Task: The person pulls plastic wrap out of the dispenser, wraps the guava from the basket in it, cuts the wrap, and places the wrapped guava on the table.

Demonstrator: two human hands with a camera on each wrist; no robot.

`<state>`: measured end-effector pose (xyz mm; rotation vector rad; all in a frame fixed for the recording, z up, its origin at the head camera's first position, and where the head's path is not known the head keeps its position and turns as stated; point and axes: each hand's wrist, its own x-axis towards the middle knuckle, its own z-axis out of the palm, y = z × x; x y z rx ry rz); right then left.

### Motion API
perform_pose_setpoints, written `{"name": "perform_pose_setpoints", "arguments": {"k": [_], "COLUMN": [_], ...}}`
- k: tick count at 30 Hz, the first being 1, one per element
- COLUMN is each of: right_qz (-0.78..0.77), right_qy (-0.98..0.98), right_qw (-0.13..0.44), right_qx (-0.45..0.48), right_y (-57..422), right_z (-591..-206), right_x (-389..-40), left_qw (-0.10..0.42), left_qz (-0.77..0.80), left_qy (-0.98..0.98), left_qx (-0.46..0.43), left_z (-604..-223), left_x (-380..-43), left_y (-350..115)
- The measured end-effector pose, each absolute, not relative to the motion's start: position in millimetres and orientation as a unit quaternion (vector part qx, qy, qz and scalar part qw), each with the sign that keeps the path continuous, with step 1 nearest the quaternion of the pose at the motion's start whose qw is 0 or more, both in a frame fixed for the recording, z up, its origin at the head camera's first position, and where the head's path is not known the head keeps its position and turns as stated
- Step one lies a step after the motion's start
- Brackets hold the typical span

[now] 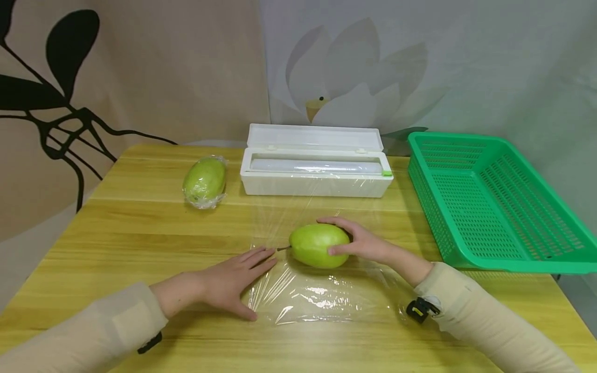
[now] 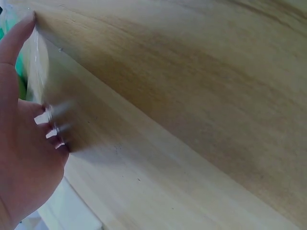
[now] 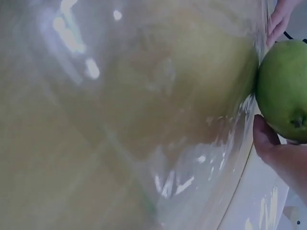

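A green pear (image 1: 318,245) lies on its side on a sheet of clear cling film (image 1: 322,300), its stem pointing left. My right hand (image 1: 364,242) grips the pear's right end, thumb on the near side and fingers on the far side. In the right wrist view the blossom end of the pear (image 3: 283,91) faces the camera. My left hand (image 1: 233,282) is spread out at the film's left edge, fingertips close to the stem. The left wrist view has this hand (image 2: 29,148) with its fingers extended near the tabletop. Behind the pear, film runs from a white dispenser box (image 1: 317,185).
The dispenser's lid (image 1: 314,137) stands raised, with the film roll (image 1: 317,166) inside. A film-wrapped green fruit (image 1: 205,181) rests on the wooden table (image 1: 140,223) at back left. On the right stands a green plastic basket (image 1: 459,243), close to my right forearm.
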<state>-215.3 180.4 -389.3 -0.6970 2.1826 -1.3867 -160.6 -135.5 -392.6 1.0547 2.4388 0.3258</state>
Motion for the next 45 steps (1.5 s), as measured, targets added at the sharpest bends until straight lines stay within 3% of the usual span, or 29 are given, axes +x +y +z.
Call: {"name": "perform_pose_setpoints", "arguments": {"k": [30,36,40,45], "right_qz": [-0.473,-0.478,-0.488,-0.488], "right_qy": [0.786,0.783,0.787,0.802], "right_qw": [0.261,0.267,0.242,0.154], "right_qx": [-0.3,-0.294,-0.291,-0.309], "right_y": [179,179,186,212], "right_z": [-395,-392,-387,-383], "right_x": [-207,-204,-199,-189], "left_qw": [0.208,0.173,0.129,0.072], "left_qz": [0.176,0.244,0.257,0.244], "left_qy": [0.895,0.89,0.891,0.896], "left_qx": [0.354,0.343,0.352,0.364], "left_z": [-391,-390,-389,-386], "left_x": [-163,-164,-164,-163], "left_y": [-140,-139,-138,-137]}}
